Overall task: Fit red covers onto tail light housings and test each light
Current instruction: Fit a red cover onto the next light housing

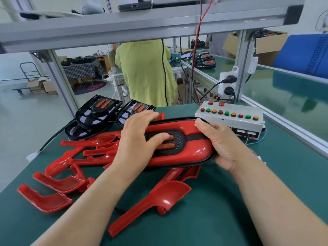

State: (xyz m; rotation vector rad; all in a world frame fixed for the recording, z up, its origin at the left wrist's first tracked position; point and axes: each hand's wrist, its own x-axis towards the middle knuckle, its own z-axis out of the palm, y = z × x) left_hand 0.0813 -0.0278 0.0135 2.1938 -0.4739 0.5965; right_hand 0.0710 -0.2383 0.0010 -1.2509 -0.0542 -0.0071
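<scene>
At the centre of the green bench mat (221,224), a red cover (195,148) sits on a black tail light housing (177,119), the housing's rim showing around its edge. The assembly is held just above the mat. Left hand (140,139): laid on top of the cover, fingers extended and slightly spread, tips on the amber lens strips. Right hand (223,144): clamped round the housing's right end, thumb on the cover's upper edge, fingers curled beneath. Loose red covers (46,201) lie scattered left and below. Uncovered housings (98,110) are stacked at rear left. A push-button test box (230,119) stands at rear right, near the assembly.
</scene>
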